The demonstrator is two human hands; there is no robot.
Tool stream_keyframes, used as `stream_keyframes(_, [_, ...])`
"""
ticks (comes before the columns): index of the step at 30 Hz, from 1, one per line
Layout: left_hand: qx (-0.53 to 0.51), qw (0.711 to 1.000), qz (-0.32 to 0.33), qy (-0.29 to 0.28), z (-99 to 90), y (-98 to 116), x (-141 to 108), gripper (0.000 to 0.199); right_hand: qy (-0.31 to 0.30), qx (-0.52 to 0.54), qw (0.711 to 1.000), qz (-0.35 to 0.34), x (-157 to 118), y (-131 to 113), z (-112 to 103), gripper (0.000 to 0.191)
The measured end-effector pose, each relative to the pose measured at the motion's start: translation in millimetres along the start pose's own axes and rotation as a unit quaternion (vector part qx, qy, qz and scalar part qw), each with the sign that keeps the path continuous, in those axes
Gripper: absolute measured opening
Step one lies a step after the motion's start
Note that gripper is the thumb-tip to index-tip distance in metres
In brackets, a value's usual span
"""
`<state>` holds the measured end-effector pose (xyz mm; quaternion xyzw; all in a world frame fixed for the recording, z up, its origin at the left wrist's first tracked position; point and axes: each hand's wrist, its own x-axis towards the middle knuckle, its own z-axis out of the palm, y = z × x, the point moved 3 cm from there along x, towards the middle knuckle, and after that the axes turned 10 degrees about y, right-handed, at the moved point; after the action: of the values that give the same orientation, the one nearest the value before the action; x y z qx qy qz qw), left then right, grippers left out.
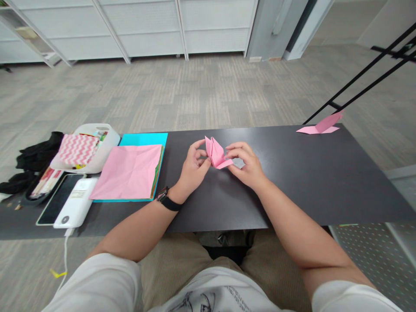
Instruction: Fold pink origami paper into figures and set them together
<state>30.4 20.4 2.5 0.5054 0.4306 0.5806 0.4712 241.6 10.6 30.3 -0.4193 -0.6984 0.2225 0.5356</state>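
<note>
power-bank label (78,193): too small | shirt print (206,302): cut off, bottom | black frame (351,83): cut off, right

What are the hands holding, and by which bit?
A folded pink paper. The left hand pinches it low on its left side; the fingers of the right hand are at its pointed right end.

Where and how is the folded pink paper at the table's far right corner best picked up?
Pinch the raised flap near its base, thumb and finger on opposite faces, probably best from above the near side: it slants up off the table, while the thin lower part lies nearly flat.
</note>
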Motion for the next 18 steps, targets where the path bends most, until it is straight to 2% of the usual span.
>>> stream_keyframes(2, [0.018,0.999,0.025,0.015,-3.8,-2.2,3.6,0.063,-0.015,-0.021,0.999,-0.024,1.1,-1.0,-1.6,0.001])
stream_keyframes(5, [0.083,0.994,0.065,0.029,-11.8,-3.6,9.4,0.057,-0.031,-0.032,0.998,-0.037,1.1,2.0,-2.4,0.008])
stream_keyframes(7, [0.174,0.980,0.099,0.013,-15.9,-2.1,11.2,0.046,-0.050,-0.036,0.997,-0.036,0.2,5.4,-1.4,0.014])
stream_keyframes(11, [0.393,0.898,0.196,-0.028,-18.3,4.1,8.7,0.031,-0.112,-0.059,0.991,-0.042,-1.9,13.5,0.5,0.023])
stream_keyframes(12, [0.425,0.879,0.211,-0.045,-17.4,4.8,7.9,0.027,-0.131,-0.069,0.988,-0.049,-2.2,16.1,0.2,0.026])
stream_keyframes(14, [0.449,0.859,0.224,-0.100,-13.7,4.4,6.6,0.017,-0.171,-0.084,0.980,-0.061,-2.6,22.5,-1.8,0.032])
stream_keyframes(15, [0.445,0.856,0.225,-0.133,-11.2,3.9,6.1,0.015,-0.187,-0.087,0.976,-0.063,-2.6,26.3,-3.7,0.032])
stream_keyframes(18, [0.399,0.859,0.225,-0.227,-3.4,3.5,4.3,0.026,-0.211,-0.080,0.972,-0.061,-2.1,39.1,-12.1,0.030])
